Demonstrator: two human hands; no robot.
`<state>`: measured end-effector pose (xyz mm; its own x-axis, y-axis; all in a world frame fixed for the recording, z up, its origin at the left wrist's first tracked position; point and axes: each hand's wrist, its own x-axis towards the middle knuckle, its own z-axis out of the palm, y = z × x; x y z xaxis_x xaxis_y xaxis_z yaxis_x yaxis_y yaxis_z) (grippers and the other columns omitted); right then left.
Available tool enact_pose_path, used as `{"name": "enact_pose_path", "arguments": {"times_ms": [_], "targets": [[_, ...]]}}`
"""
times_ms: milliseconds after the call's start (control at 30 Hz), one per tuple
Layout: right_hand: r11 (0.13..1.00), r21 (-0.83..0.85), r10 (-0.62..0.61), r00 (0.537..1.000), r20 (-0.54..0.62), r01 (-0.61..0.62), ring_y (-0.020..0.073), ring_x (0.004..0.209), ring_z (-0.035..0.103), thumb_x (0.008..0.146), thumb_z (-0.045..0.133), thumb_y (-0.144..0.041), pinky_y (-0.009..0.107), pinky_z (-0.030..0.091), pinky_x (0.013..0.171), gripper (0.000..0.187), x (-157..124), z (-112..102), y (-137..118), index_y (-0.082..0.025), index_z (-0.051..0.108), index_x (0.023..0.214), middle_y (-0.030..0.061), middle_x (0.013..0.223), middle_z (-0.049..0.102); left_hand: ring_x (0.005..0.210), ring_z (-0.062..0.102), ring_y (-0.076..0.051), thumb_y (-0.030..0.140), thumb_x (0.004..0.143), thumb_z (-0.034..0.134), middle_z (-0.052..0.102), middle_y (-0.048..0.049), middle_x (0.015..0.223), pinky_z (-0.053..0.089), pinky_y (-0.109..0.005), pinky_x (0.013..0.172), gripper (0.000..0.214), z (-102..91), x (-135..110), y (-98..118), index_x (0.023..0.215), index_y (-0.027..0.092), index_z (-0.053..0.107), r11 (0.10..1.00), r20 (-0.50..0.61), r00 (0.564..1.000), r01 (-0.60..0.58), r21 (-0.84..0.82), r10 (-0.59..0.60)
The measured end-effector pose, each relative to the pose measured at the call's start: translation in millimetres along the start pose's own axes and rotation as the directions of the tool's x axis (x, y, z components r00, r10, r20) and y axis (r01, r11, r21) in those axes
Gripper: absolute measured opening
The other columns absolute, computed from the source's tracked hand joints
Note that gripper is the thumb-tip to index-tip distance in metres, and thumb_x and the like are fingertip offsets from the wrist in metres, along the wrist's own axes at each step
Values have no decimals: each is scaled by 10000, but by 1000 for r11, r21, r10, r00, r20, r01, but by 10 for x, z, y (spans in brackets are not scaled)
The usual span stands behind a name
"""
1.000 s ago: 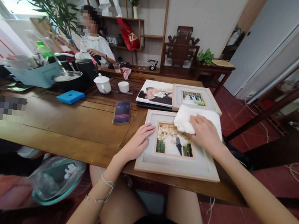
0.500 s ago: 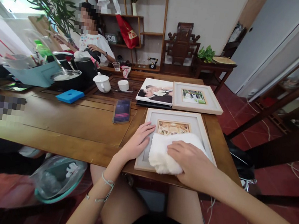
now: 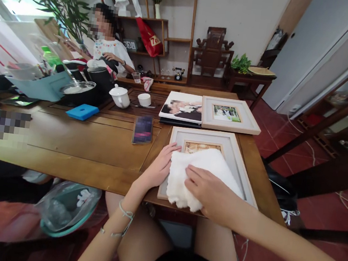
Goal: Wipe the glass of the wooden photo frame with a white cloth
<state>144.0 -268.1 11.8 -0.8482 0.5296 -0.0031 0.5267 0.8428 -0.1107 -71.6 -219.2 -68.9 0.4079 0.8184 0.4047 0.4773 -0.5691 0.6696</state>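
Observation:
A light wooden picture frame (image 3: 250, 196) lies flat on the table near its front edge, with a small picture (image 3: 203, 148) inside a pale mat. Across the frame's lower part spreads a folded white towel (image 3: 220, 171), which covers most of the picture. My right hand (image 3: 200, 189) presses down on the towel with its fingers bent into the cloth. Against the frame's left edge rests my left hand (image 3: 161, 163), fingers stretched out and touching the rim beside the towel.
Behind the frame lie a photo album (image 3: 181, 108) and a second picture frame (image 3: 253, 126). A phone (image 3: 143, 130), a blue block (image 3: 82, 111), a white lidded cup (image 3: 120, 96) and a small bowl (image 3: 144, 99) stand leftward. A person (image 3: 110, 49) sits across the table. Below is a lined bin (image 3: 69, 208).
My right hand has slid left and slightly toward me with the towel, whose left edge now reaches my left hand. The left hand stays at the frame's edge.

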Motion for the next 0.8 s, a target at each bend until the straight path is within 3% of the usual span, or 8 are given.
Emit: {"name": "enact_pose_path", "arguments": {"times_ms": [100,200,333,433,533,667,800], "targets": [[991,130,-24,1000,-16,25,296,1249,517,625,588,-9,415,419,1048,515,-186,-53,161,-116,625,1128,178,1321,583,1411,320,-266,191,959,355,506,-126,1411,251,-538,1175,418,11,-12,-20,1346,191,515,1000,-13,1000,-1,2,1],[989,147,33,997,-70,-22,273,1277,504,686,520,-24,444,400,1070,584,-272,-11,528,-153,581,1252,143,1352,575,1412,320,-257,196,964,348,516,-119,1403,249,-528,1180,411,19,-17,-23,1334,194,528,1000,-21,1000,15,9,-15],[979,40,204,970,-130,-201,302,1348,417,723,484,-43,486,368,1083,668,-181,101,1074,-89,455,1389,185,1410,509,1413,322,-264,217,966,360,507,-124,1415,244,-531,1180,405,12,-10,-1,1332,190,531,999,-12,999,30,10,-30],[960,-25,272,949,-161,-279,327,1389,343,739,501,-42,546,298,1109,709,9,115,1267,-121,402,1436,160,1477,435,1415,319,-263,236,970,364,500,-133,1417,235,-518,1184,408,8,-9,27,1346,190,515,999,-9,999,49,13,-49],[954,-44,282,940,-189,-295,355,1396,313,757,504,-41,571,272,1112,698,264,104,1189,-122,399,1442,138,1486,428,1409,329,-255,263,980,352,438,-141,1459,233,-493,1185,435,24,-18,48,1400,193,440,996,-61,994,87,16,-86],[972,-12,228,958,-173,-233,375,1402,286,743,514,-23,561,298,1098,690,540,147,845,-103,428,1423,146,1473,446,1398,334,-256,291,982,350,383,-159,1479,229,-478,1183,479,82,-34,8,1448,178,334,995,-241,965,105,0,-101],[992,82,105,990,-91,-97,351,1425,247,686,501,25,588,268,1107,773,411,172,546,-132,414,1438,158,1499,401,1386,367,-271,308,961,399,355,-175,1496,258,-484,1167,531,154,-40,-97,1459,166,286,972,-339,915,176,-156,-220]]}}
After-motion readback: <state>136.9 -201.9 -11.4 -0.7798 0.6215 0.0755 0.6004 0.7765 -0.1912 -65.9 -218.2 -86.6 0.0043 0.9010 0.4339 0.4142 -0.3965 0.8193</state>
